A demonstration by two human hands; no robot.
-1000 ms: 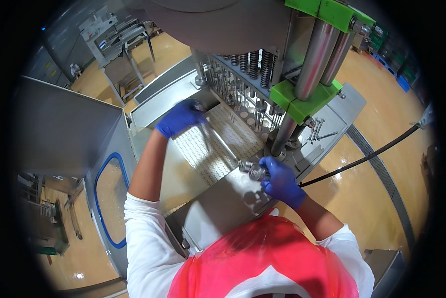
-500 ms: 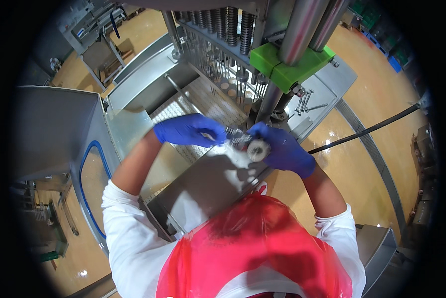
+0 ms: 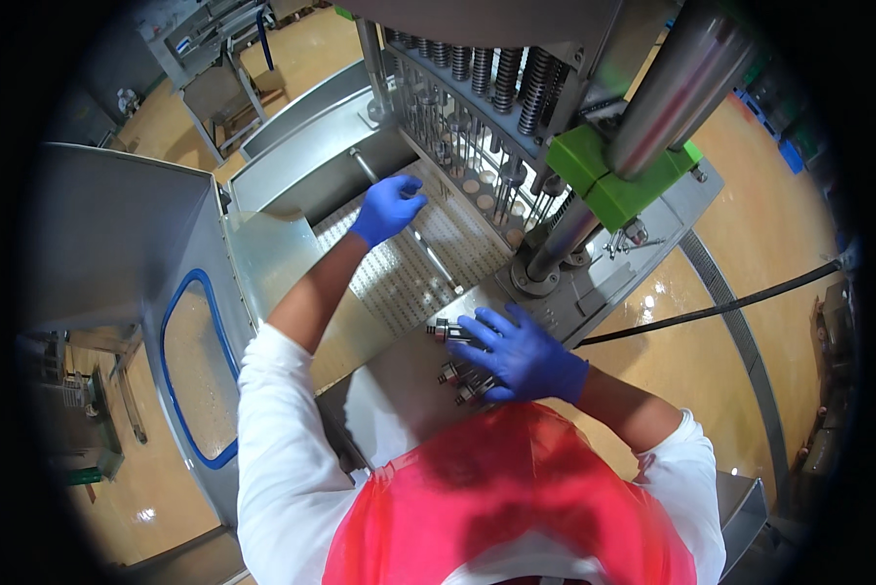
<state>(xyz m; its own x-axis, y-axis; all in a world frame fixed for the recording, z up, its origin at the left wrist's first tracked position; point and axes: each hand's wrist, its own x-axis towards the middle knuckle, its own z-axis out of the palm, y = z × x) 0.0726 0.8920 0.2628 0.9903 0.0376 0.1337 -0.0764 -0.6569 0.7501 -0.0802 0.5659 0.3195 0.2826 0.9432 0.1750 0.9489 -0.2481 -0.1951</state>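
My left hand (image 3: 387, 210), in a blue glove, hovers over the perforated conveyor bed (image 3: 408, 278) with its fingers curled in; whatever lies in them is hidden. Just below it, a metal rod (image 3: 436, 258) runs across the bed. My right hand (image 3: 530, 363), also blue-gloved, has its fingers spread over several small metal fittings with dark rings (image 3: 448, 331). They lie on the flat steel plate (image 3: 399, 390) in front of me. The palm and fingers partly cover these fittings, and I cannot tell how firmly they touch.
Ahead stands a machine head with rows of springs (image 3: 506, 80) and needles. To its right, a green clamp block (image 3: 594, 175) grips a thick steel column (image 3: 667, 97). Small loose metal parts (image 3: 621, 246) lie beside it. A black hose (image 3: 711, 310) crosses at the right; a blue-edged opening (image 3: 199, 361) is at the left.
My hands have parted from a metal piece with a round white end. The left has moved forward over the bed; the right has come down, spread over the fittings. The view has shifted.
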